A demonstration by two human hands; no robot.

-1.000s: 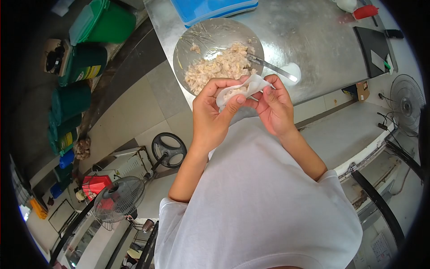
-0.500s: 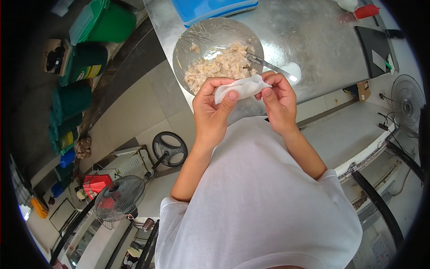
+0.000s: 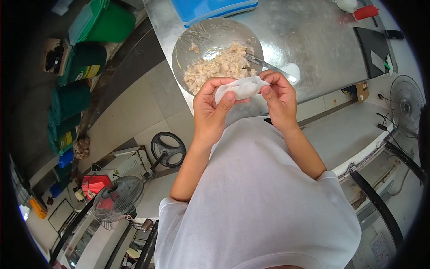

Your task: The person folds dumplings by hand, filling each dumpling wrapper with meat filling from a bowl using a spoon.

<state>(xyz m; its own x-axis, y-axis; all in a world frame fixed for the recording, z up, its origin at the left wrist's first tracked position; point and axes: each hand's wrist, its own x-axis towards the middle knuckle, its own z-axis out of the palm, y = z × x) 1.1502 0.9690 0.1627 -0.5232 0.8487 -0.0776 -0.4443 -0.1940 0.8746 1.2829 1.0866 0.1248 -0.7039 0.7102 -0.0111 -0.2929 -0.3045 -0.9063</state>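
Note:
A white dumpling (image 3: 242,87), its wrapper folded over lengthwise, is held between both hands in front of my chest. My left hand (image 3: 214,105) is closed on its left end, thumb on the near side and fingers behind. At the right end, my right hand (image 3: 278,101) pinches the wrapper's edge between thumb and fingers. Just beyond the hands sits a round metal bowl (image 3: 188,45) with pale minced filling (image 3: 219,65) in it. A flat metal utensil (image 3: 273,67) leans out of the bowl, its handle end over a white round piece (image 3: 292,71) on the table.
The metal table (image 3: 322,49) carries a blue-lidded container (image 3: 210,10) at the far side, a black board (image 3: 371,51) and a red bottle (image 3: 366,12) to the right. Green bins (image 3: 83,62) line the left. Fans stand at left (image 3: 118,197) and right (image 3: 405,105).
The right end of the dumpling's wrapper is pinched a little further together, and the right-hand fingers have shifted slightly. The left hand keeps its hold. The bowl and utensil stay in place.

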